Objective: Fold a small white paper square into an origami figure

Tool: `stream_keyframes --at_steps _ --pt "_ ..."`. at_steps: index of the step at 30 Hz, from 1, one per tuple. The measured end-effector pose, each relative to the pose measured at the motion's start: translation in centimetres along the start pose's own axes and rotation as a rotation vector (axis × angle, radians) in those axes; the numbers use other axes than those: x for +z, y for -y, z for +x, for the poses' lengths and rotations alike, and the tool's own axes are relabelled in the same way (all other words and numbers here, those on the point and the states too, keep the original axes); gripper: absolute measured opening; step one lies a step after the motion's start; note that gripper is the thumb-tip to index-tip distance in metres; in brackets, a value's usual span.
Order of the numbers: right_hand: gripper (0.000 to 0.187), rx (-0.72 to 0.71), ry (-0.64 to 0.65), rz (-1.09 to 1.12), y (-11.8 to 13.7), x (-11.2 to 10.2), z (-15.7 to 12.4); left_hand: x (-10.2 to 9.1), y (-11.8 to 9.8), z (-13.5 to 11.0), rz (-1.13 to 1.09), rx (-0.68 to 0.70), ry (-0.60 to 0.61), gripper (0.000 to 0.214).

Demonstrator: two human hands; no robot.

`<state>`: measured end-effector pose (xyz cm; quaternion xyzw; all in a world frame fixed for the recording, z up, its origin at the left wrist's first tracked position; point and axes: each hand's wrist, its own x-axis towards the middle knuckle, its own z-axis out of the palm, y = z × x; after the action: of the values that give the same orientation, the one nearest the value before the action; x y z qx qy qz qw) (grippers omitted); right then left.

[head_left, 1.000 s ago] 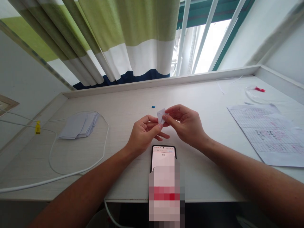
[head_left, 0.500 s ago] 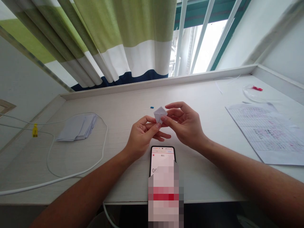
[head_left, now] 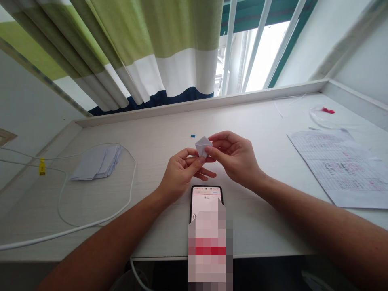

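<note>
Head view: the left hand [head_left: 182,171] pinches the lower tip of a small folded paper [head_left: 203,141] between thumb and forefinger, its other fingers loosely fanned; the right hand [head_left: 235,152] grips the same piece at its two-o'clock side, thumb on the front, fingers mostly hidden behind. The paper sits between the hands, over the desk [head_left: 163,129], with the phone [head_left: 206,194] at six o'clock and a blue bit [head_left: 193,136] near at eleven.

The likeliest trouble is the right thumb pushing harder than the left pinch can resist: the paper could swivel, crease off line or spring open. If both grips slackened, it might drop toward the phone. The cable [head_left: 134,169], looped about the paper stack [head_left: 91,165] at nine o'clock, runs close to the left forearm, so a sweep that way could drag it.

Compared with a second ago, the paper has turned from a narrow, slanted shape to a broader, pointed face, and the right thumb lies further across it. The phone remains at six o'clock.
</note>
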<state>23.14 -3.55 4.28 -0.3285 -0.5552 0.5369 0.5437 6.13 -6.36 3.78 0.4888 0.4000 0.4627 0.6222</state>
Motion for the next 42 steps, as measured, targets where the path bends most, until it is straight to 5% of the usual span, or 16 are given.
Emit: stream_keyframes --at_steps 13,25,42 --pt "0.031 0.074 -0.028 -0.010 0.69 -0.33 0.15 0.01 -0.19 -0.07 0.015 0.000 0.005 0.035" --pt "0.029 0.083 0.129 0.080 -0.02 -0.35 0.42 -0.44 -0.19 0.19 -0.172 -0.082 0.005 0.040" --pt "0.030 0.036 0.005 -0.070 0.60 -0.19 0.03 -0.50 0.30 0.06 -0.058 -0.055 0.106 0.027"
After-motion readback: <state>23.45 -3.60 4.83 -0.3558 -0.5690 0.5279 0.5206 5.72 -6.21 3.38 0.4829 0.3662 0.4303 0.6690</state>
